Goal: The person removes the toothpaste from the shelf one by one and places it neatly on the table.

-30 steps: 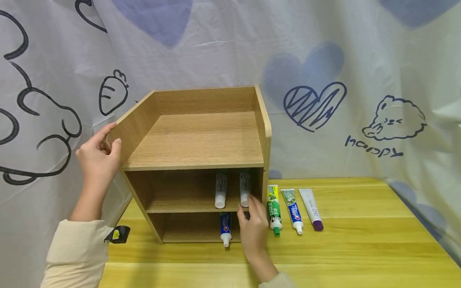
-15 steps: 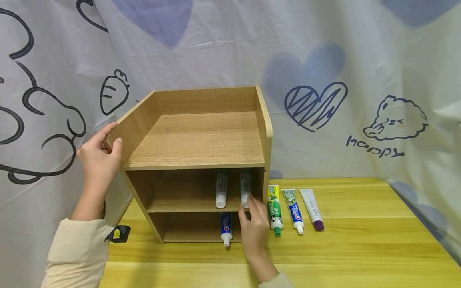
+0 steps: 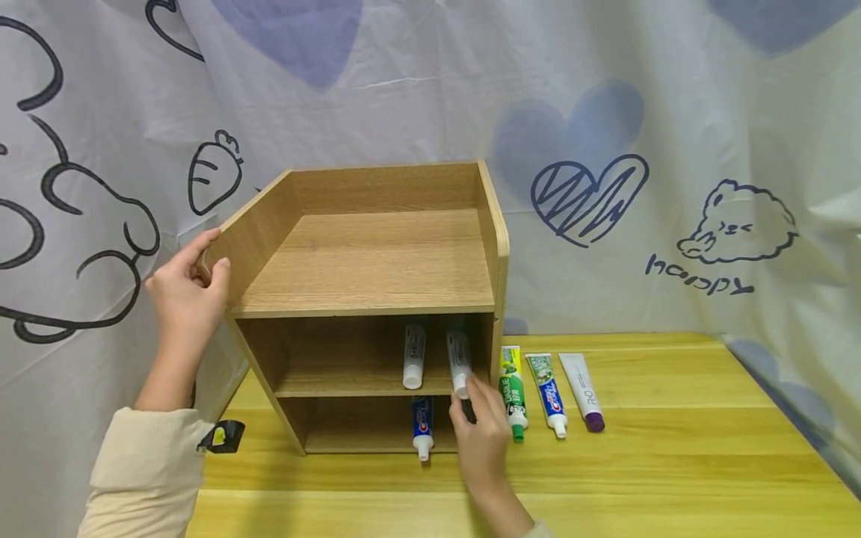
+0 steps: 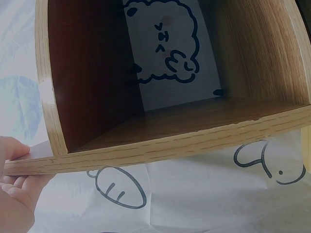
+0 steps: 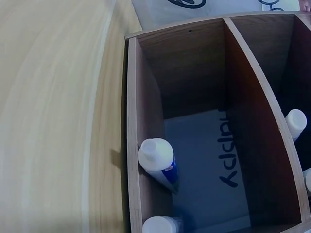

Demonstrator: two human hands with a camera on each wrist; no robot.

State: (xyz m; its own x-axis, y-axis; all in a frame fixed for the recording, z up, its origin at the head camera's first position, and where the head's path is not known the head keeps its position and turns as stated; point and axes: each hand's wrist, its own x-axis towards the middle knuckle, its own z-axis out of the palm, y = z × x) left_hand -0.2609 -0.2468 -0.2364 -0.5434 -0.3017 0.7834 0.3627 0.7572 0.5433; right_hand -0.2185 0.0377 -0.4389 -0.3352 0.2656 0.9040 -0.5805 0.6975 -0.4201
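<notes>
A three-level wooden shelf unit (image 3: pixel 363 261) stands on the yellow wooden table (image 3: pixel 673 463). My left hand (image 3: pixel 208 258) grips the front top corner of its left side panel (image 4: pixel 146 151); part of that hand (image 4: pixel 14 194) shows in the left wrist view. My right hand (image 3: pixel 467 396) pinches the cap end of the right white tube (image 3: pixel 460 359) on the middle shelf; this tube lies slightly tilted. A second white tube (image 3: pixel 413 357) lies beside it. On the bottom shelf lies a blue-labelled tube (image 3: pixel 421 426) (image 5: pixel 158 160), with another white cap (image 5: pixel 159 225) next to it.
Three tubes lie side by side on the table right of the shelf: a green one (image 3: pixel 513 392), a blue and white one (image 3: pixel 548 396), and a white one with a purple cap (image 3: pixel 582 390). A printed cloth (image 3: pixel 673 149) hangs behind and at the right.
The right hand has shifted slightly right and toward me, and the right white tube on the middle shelf has slid outward and tilted. The left hand has stayed put.
</notes>
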